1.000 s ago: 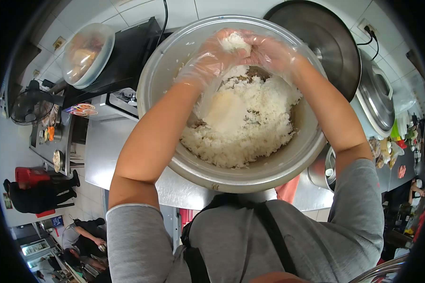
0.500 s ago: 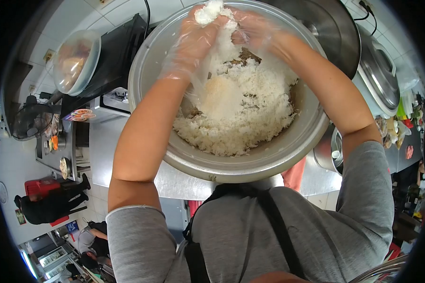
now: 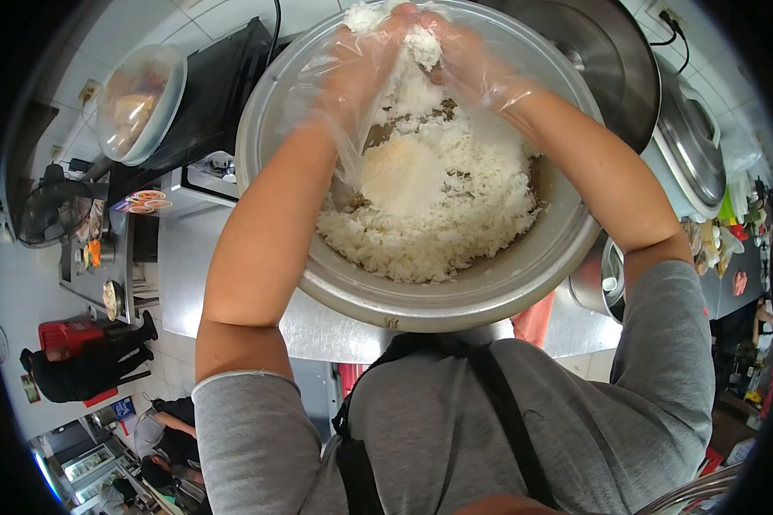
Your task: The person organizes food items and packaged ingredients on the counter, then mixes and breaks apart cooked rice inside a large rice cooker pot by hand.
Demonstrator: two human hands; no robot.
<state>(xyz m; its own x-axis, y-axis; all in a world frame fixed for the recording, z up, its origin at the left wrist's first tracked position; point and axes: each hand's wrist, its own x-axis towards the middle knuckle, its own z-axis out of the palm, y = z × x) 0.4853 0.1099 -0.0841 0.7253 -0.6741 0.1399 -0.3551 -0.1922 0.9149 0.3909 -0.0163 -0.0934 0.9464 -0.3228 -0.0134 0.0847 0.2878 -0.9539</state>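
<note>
A wide metal pot stands in front of me with loose cooked white rice inside. On the rice lies a pale beige mound of fine powder or grains. My left hand, in a clear plastic glove, is closed around rice near the pot's far rim. Beside it my right hand, gloved the same way, curls in with fingertips almost meeting the left ones. A clump of rice shows between the two hands. Motion blurs the fingers somewhat.
A large round lid leans behind the pot at right, near a lidded metal container. At left are a plastic-wrapped bowl and a fan. The pot rests on a steel table. Other people are farther off.
Both hands have shifted slightly and drawn closer together at the far rim. The rice on top of them has broken apart, with a clump now between the hands.
</note>
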